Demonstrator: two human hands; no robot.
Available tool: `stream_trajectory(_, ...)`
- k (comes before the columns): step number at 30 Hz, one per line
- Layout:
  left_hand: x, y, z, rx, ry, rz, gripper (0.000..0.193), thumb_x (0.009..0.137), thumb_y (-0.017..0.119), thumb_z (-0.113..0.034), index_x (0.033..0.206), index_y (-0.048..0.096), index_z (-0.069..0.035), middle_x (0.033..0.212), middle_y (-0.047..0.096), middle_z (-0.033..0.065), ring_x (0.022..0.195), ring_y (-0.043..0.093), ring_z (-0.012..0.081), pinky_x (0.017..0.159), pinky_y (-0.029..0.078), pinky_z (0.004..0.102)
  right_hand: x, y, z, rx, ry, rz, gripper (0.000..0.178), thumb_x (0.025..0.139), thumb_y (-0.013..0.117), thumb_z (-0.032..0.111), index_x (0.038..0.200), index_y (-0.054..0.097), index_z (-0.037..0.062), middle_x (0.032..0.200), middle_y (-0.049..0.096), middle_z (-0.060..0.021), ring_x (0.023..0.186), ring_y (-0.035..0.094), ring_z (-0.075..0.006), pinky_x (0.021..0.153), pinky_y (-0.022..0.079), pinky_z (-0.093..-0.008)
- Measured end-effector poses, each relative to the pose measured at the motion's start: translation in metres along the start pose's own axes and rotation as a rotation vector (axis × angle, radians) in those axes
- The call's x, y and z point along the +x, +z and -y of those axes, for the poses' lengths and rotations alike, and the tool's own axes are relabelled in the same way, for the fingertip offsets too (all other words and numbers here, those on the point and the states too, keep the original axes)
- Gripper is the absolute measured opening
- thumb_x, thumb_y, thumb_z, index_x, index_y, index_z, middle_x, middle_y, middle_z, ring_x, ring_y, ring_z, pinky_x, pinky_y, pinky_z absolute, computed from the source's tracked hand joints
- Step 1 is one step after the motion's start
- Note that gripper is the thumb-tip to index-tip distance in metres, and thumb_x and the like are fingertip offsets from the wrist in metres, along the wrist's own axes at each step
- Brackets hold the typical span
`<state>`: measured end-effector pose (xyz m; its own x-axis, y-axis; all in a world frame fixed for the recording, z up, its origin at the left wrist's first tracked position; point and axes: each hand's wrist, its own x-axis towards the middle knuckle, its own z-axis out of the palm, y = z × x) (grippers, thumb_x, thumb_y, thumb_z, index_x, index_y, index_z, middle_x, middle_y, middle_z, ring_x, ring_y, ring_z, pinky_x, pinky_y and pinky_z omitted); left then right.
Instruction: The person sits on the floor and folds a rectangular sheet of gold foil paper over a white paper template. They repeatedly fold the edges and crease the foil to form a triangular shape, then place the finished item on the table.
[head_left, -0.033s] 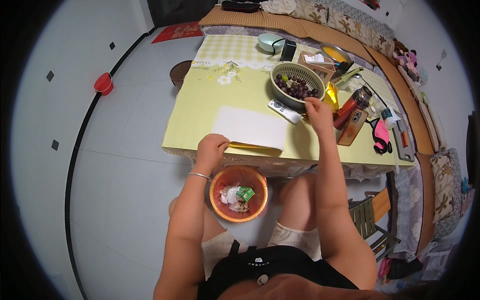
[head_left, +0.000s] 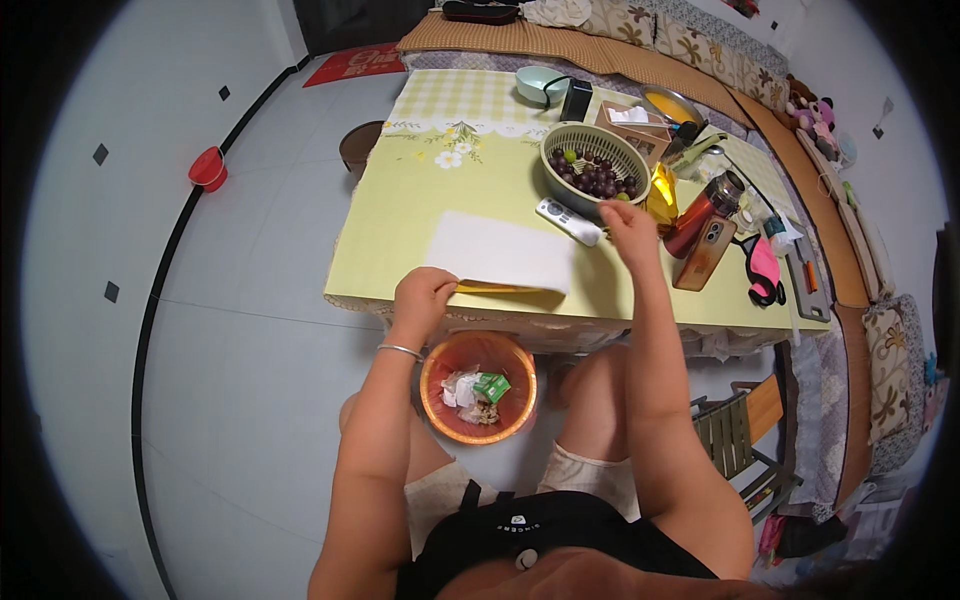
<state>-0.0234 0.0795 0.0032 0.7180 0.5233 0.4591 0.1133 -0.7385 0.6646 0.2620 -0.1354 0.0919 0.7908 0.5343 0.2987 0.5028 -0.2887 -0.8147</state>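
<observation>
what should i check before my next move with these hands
1. Left hand pinching the white sheet at its near-left corner: ok
2. Right hand by the near rim of the colander: ok
3. Something between the right hand's fingertips: cannot tell
4. Grapes inside the colander: ok
5. White sheet lying fully flat: not ok, near edge raised
6. Bin empty: not ok, rubbish inside
</observation>
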Motion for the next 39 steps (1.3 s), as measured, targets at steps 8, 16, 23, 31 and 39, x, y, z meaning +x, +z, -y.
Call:
stream_trajectory(8,0.005,-0.007,0.006,-0.425,-0.318,-0.055,0.010,0.084,0.074,-0.005,0.092,0.074,0.000,0.081,0.072,0.0095,0.072,0.065,0.0149,0.070,0.052,0.0275,-0.046,0.025,0.002,0.172,-0.184,0.488,0.056,0.084,0.078,0.017,0.135,0.060,0.0033,0.134,0.063,-0.0130,0.125,0.058,-0.0252,0.107,0.044,-0.0344)
stream_trajectory(16,0.007,-0.002,0.012,-0.287,-0.245,-0.199,0.015,0.078,0.078,-0.005,0.092,0.074,-0.002,0.092,0.073,0.0092,0.081,0.067,0.0203,0.073,0.054,0.0312,-0.037,0.038,-0.024,0.064,-0.290,0.241,0.015,0.078,0.078,0.007,0.093,0.075,0.0040,0.095,0.074,-0.0096,0.092,0.068,-0.0239,0.085,0.053,-0.0336)
stream_trajectory(23,0.011,-0.005,-0.065,0.110,0.039,-0.321,0.027,0.072,0.075,-0.005,0.099,0.073,-0.008,0.104,0.072,0.0104,0.099,0.068,0.0311,0.084,0.056,0.0386,-0.049,0.039,0.004,-0.235,-0.661,0.094,0.013,0.073,0.078,0.007,0.083,0.070,0.0090,0.082,0.069,-0.0072,0.080,0.067,-0.0284,0.072,0.054,-0.0394)
stream_trajectory(31,0.000,0.004,-0.046,-0.163,-0.083,-0.159,0.016,0.077,0.064,0.002,0.087,0.075,-0.003,0.086,0.073,0.0132,0.076,0.070,0.0276,0.069,0.056,0.0343,-0.058,0.038,0.015,-0.201,-0.647,0.182,0.017,0.067,0.078,0.003,0.081,0.070,0.0094,0.080,0.069,-0.0071,0.078,0.067,-0.0273,0.069,0.054,-0.0374)
stream_trajectory(39,0.001,0.004,-0.024,-0.436,-0.126,-0.100,0.015,0.084,0.067,0.002,0.094,0.077,-0.001,0.096,0.076,0.0119,0.085,0.071,0.0185,0.076,0.056,0.0298,-0.041,0.019,-0.001,0.145,-0.194,0.652,0.043,0.074,0.079,-0.001,0.116,0.073,0.0052,0.128,0.069,-0.0081,0.128,0.056,-0.0230,0.107,0.046,-0.0351)
